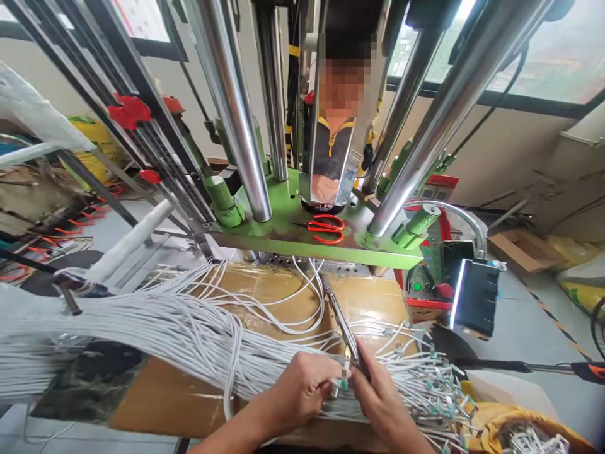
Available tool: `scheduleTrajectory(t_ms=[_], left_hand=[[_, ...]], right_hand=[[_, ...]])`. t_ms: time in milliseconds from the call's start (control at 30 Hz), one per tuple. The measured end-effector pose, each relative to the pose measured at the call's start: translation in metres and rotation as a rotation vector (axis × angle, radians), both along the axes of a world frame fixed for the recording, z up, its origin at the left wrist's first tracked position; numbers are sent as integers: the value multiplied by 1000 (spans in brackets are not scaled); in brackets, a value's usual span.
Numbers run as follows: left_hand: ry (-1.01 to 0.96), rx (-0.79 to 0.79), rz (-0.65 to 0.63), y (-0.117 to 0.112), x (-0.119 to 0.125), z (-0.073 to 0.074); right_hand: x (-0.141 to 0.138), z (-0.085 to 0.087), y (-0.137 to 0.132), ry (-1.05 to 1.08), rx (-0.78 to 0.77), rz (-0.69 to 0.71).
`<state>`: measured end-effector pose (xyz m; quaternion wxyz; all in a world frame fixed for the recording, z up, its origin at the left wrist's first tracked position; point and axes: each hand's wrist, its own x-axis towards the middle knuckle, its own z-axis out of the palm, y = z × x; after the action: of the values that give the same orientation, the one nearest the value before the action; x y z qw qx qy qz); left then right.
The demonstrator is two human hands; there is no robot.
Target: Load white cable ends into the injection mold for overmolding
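- White wire bundle (pixel 155 328): long loose hank, running in from the left of view across a cardboard box top (pixel 373 302), a few looser loops falling over the box edge.
- Teal-capped wire ends (pixel 428 384): dozens, fanned out to the lower right, just beyond both hands.
- Left hand (pixel 297 391): fingers (pixel 326 377) curled and pinching a small group of wires, a single teal cap (pixel 344 380) poking out just past the fingertips.
- Right hand (pixel 382 403): fingers (pixel 366 359) clenched around a slim steel hand tool (pixel 343 328), exact tool type unclear; shaft angled up and away over the box, tip short of the plate edge.
- Green steel machine plate (pixel 283 233): just beyond the box, red-handled scissors (pixel 326 228) lying closed on top.
- Chrome columns (pixel 227 101): rising from the plate on both sides.
- Polished steel panel (pixel 331 145): between the columns, reflection of a dark top with yellow trim.
- Control box (pixel 420 284): right of the plate, red and green buttons; black-faced device (pixel 475 296) and flexible metal gooseneck (pixel 456 211) beside it.
- Yellow sack (pixel 491 429): lower right corner, white pieces inside.
- Red-tipped wires (pixel 70 230): far left, beyond the bundle.
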<state>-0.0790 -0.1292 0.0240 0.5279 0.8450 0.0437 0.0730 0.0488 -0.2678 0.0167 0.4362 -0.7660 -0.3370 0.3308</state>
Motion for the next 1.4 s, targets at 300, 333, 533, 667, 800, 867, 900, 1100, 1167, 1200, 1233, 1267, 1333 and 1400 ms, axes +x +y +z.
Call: scheduleTrajectory(t_ms=[300,333,533,667,800,867,900,1100,1167,1200,1233,1267,1333,1400], left_hand=[[-49,50,22,0,-1,-12],[-66,56,24,0,-1,-14],[-4,16,121,0,2,-8],[135,-127,194,8,8,10],[175,-307,372,16,12,16],[187,-460,515,16,14,15],[176,-527,557,16,15,14],[68,-208,365,19,13,14],[-13,-25,234,22,11,11],[-47,30,183,24,9,9],[-74,66,146,26,8,6],[-95,87,119,28,8,3],[-141,113,99,30,8,-3],[-183,139,87,31,9,-7]], right_hand=[[-8,-22,-3,2,85,21],[-9,-23,-3,0,86,23],[-11,-19,2,-57,131,40],[-10,-5,5,37,95,11],[-8,5,4,129,43,-24],[-8,7,4,151,58,-36],[-8,7,4,161,64,-39],[-7,6,5,217,84,-49],[-6,4,4,223,87,-56],[-6,2,4,221,86,-61],[-6,1,4,219,86,-67],[-6,0,5,217,87,-74],[-7,-1,6,221,103,-94],[-8,0,7,230,124,-115]])
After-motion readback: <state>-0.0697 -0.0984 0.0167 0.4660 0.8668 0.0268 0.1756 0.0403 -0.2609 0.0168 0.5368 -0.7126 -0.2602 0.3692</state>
